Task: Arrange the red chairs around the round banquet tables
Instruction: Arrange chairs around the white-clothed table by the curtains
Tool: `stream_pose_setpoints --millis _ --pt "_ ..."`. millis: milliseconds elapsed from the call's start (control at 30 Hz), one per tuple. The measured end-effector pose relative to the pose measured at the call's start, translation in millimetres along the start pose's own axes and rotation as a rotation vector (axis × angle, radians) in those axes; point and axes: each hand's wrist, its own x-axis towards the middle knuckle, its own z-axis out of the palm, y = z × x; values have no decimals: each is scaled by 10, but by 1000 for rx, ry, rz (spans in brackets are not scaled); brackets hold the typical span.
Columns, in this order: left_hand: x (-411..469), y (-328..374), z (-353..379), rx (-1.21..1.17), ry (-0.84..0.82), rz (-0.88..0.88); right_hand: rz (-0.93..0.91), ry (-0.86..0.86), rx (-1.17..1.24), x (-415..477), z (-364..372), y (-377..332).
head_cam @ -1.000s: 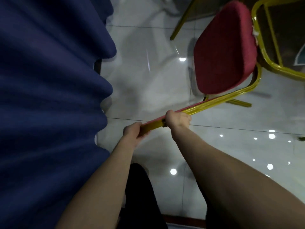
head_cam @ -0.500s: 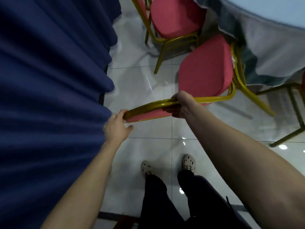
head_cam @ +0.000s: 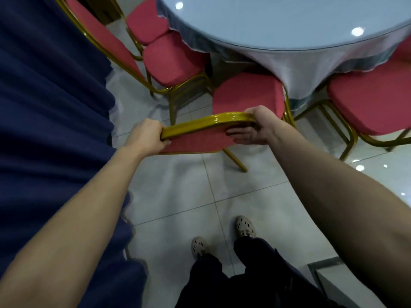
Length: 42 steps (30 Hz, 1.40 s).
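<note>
The red chair (head_cam: 246, 94) is sliding closer to the round table (head_cam: 289, 23), its seat now reaching the tablecloth (head_cam: 295, 70). The left grip (head_cam: 144, 137) is now wrapping round the chair's back.

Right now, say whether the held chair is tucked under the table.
Mostly out: the seat shows almost whole, its far corner at the tablecloth.

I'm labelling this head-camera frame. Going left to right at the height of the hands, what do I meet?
blue cloth → left hand → held chair's gold back rail → right hand → red chair seat on the far right
</note>
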Motion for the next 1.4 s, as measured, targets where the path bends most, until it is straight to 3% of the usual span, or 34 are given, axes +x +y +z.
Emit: stream_pose_setpoints --millis 100,200,267,400,500,567,667,767,933,1100,1400 --pt "191 391 -353 154 52 165 23 25 8 -96 -445 -18" --pt "335 795 -588 298 121 278 52 205 -227 -157 -764 39" --pt "410 1047 -669 355 159 334 -95 436 -337 -165 -879 183" --pt "467 1558 -617 406 189 455 -431 680 -701 -342 -1067 629" --pt "480 1829 -423 384 182 517 -679 523 -756 -456 -997 652" --pt "535 1857 -322 310 180 516 -740 454 -947 -456 -863 634" --pt "618 1737 -219 130 67 517 -848 504 -1184 -393 -863 687" --pt "656 1662 -189 122 -22 491 -944 558 -1247 -306 -1006 765" --pt "640 1726 -241 256 -20 499 -964 723 -1261 -235 -1007 805" --pt "687 1721 -220 284 -2 510 -988 714 -1283 -175 -1103 653" --pt "1105 1677 -164 42 87 423 -1030 752 -1307 132 -1242 162"
